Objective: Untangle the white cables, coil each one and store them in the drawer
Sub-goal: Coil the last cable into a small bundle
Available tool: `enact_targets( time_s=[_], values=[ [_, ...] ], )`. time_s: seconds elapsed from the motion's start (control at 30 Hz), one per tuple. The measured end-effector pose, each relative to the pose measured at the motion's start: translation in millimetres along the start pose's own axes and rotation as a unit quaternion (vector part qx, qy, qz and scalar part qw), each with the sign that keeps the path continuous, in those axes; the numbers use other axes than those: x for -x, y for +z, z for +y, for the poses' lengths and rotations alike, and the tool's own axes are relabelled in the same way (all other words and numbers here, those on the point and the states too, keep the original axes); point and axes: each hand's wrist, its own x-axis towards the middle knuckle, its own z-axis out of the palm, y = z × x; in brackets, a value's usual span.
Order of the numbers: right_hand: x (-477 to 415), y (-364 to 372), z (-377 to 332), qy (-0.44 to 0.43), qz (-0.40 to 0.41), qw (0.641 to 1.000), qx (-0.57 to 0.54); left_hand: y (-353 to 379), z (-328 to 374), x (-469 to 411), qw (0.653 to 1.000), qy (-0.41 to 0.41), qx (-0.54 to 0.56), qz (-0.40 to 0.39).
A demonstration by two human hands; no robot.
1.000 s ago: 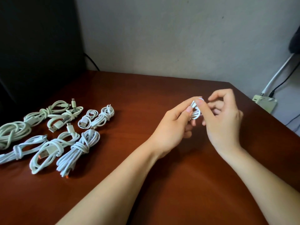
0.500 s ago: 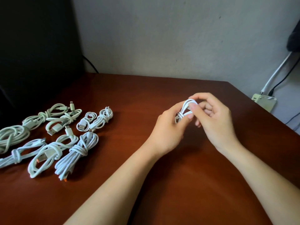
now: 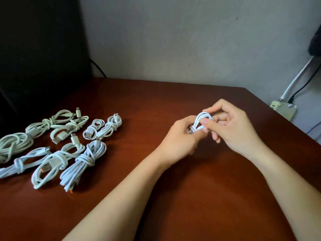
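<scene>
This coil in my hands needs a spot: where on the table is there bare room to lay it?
Bare table stretches between the coiled bundles at the left and the left hand gripping the coil, and along the far edge under the wall. The left side is crowded: bundles lie close together there.

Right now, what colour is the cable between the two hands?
White; the cable shows best in the head view.

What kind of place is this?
Likely a home desk corner: glossy red-brown wooden tabletop, bare grey plaster wall, and a beige plastic socket box past the table's right edge.
</scene>
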Motion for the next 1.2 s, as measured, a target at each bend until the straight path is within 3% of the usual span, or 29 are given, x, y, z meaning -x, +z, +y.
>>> enact_targets(
  time_s=[0.27, 0.33, 0.5, 0.67, 0.87, 1.07, 1.2],
  values=[
    [8.4, 8.0, -1.4, -0.065, -0.041, 0.995, 0.058, -6.5, 6.3, -3.3, 0.949, -0.195, 0.244, 0.046],
    [9.6, 10.6, -4.1, -0.074, -0.051, 0.995, 0.052, -11.4, 6.4, -4.0, 0.945, -0.193, 0.263, 0.029],
    [9.7, 11.9, -8.0, -0.067, -0.064, 0.995, 0.034, -19.6, 7.8, -2.2, 0.969, -0.171, 0.174, 0.030],
    [10.7, 14.7, -6.6, -0.032, -0.080, 0.996, 0.011, -18.3, 8.6, -2.2, 0.970, -0.196, 0.135, 0.044],
    [10.1, 21.6, -1.8, -0.002, -0.045, 0.998, -0.039, -6.1, 12.7, -2.3, 0.943, -0.198, 0.231, 0.134],
    [4.7, 27.0, -5.0, 0.005, 0.004, 0.998, -0.065, -4.6, 3.7, -5.4, 0.961, -0.105, 0.180, 0.181],
    [5.8, 28.8, -6.0, -0.008, 0.024, 0.998, -0.056, -8.9, 5.1, -2.7, 0.979, -0.036, 0.120, 0.159]
  ],
)
